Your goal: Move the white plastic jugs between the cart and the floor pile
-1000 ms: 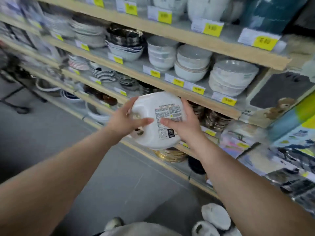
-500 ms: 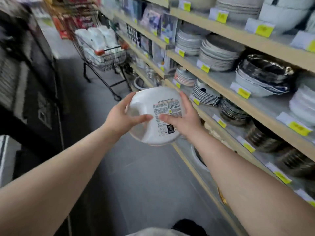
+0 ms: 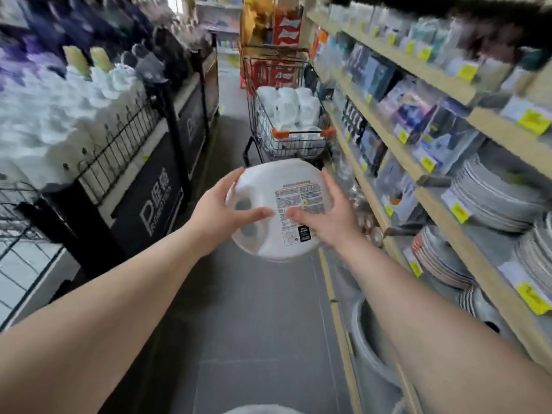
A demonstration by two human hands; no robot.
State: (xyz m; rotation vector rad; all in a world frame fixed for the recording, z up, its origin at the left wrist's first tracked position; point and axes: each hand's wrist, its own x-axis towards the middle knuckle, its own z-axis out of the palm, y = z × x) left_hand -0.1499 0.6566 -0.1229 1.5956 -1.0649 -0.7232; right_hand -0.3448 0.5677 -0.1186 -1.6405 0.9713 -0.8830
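Hands hold 1 white jug: left hand and right hand grip curled round its sides, shopping cart far ahead.

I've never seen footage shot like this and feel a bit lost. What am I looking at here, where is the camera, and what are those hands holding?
The camera sits on a person's head and looks forward and down, so the two bare arms are the wearer's own. The left hand and right hand grip a white plastic jug with a printed label, held in the air between them. This is a shop aisle: ahead stands a shopping cart loaded with similar white jugs, and shelves on the right carry stacked plates and yellow price tags.
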